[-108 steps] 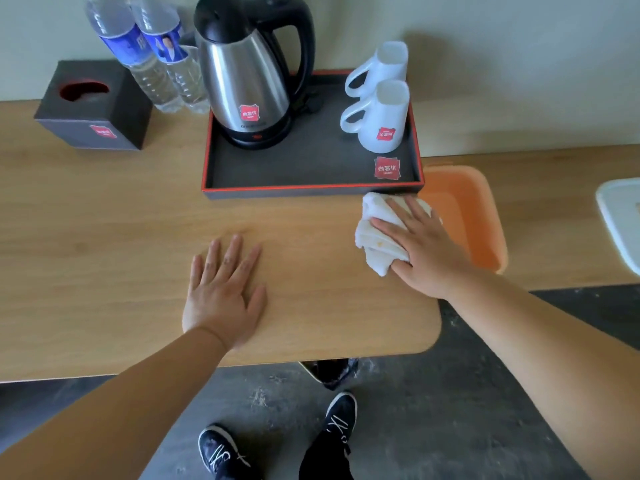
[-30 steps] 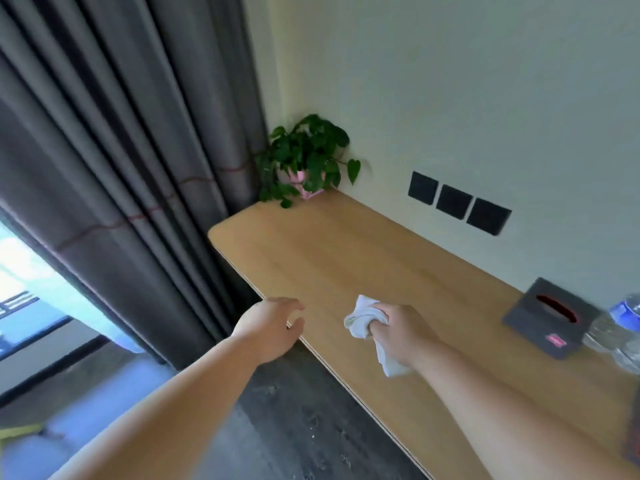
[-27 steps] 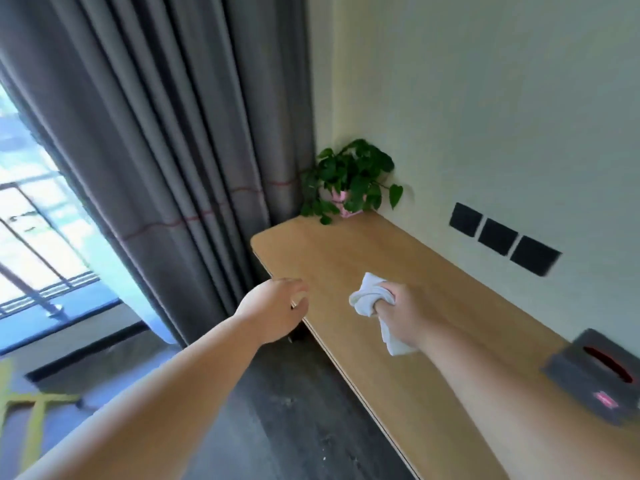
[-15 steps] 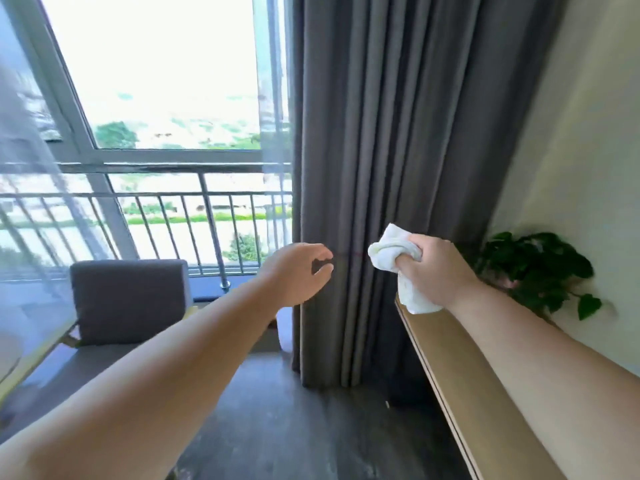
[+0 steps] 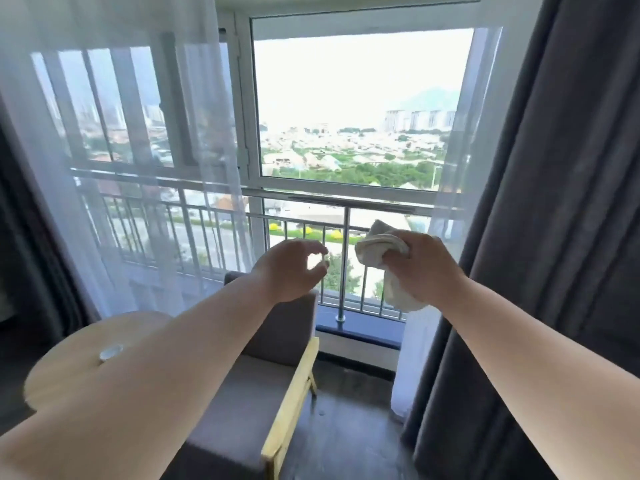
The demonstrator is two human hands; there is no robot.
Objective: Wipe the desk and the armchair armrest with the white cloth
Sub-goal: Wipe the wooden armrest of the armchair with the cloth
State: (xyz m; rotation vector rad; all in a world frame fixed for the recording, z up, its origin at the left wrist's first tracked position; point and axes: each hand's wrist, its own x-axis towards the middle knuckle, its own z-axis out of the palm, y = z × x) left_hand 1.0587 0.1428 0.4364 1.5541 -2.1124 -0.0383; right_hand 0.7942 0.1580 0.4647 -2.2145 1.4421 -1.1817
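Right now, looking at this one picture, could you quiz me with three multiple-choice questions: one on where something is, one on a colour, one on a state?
1. Where is the white cloth?
A. on the round table
B. in the right hand
C. on the armchair seat

2. What colour is the armchair armrest?
A. light wood
B. black
C. red

3. What is the left hand doing?
A. gripping the railing
B. pressing the table
C. hanging in the air, holding nothing

Answers:
1 B, the right hand is closed round it.
2 A, pale yellowish wood.
3 C, fingers curled loosely, touching nothing.

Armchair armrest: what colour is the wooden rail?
Pale yellow wood, on the armrest in the head view.
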